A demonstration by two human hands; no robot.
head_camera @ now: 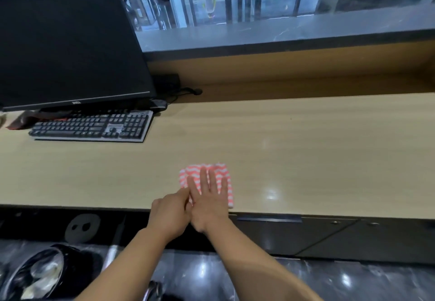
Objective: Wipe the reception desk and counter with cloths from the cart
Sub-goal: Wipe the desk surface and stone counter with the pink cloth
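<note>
My right hand [208, 197] lies flat with fingers spread on the folded pink-and-white cloth [207, 178], which sits near the front edge of the pale wood desk [306, 148]; my left hand [170, 213] is curled, its fingers together, touching the cloth's left edge beside the right hand. A keyboard [91, 126] and dark monitor [68, 39] stand far left. Beyond the desk rises the grey stone counter [282, 32], with glossy lobby floor [247, 4] and glass doors behind.

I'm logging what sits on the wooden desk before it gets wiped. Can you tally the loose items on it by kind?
Monitor: 1
Keyboard: 1
Striped cloth, under the flat right hand: 1
Total: 3
A reddish item left of the keyboard is too cut off to identify.
</note>
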